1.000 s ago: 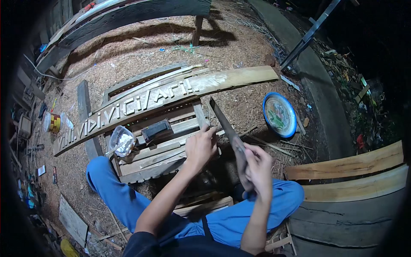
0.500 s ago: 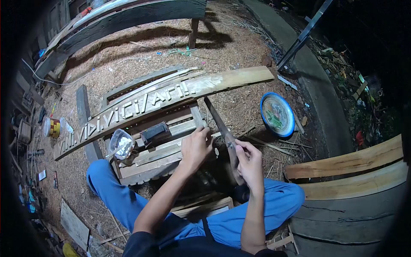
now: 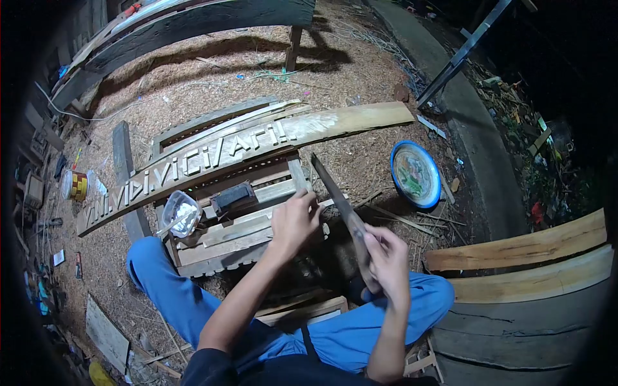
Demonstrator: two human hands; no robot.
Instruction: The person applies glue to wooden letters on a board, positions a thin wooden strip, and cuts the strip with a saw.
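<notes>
My left hand [image 3: 296,220], its fingers curled, presses at the right end of a slatted wooden stand [image 3: 225,252]; anything small between its fingers is hidden. My right hand [image 3: 385,257] is closed on a long dark flat blade-like tool [image 3: 342,209], which slants up and left, its tip near the board. Beyond my hands a long wooden board [image 3: 360,117] with raised letters lies across the stand. A clear tub [image 3: 181,215] of white stuff with a stick in it and a dark block [image 3: 233,198] rest on the stand.
A blue-rimmed round tray [image 3: 439,186] lies on the ground to the right. Two light planks [image 3: 528,248] are at the lower right. A dark bench [image 3: 193,40] stands at the back, and a yellow-red can [image 3: 76,185] is at the left.
Compared with half a second ago, my right hand has moved slightly down and right along with the dark tool. My left hand has stayed nearly in place.
</notes>
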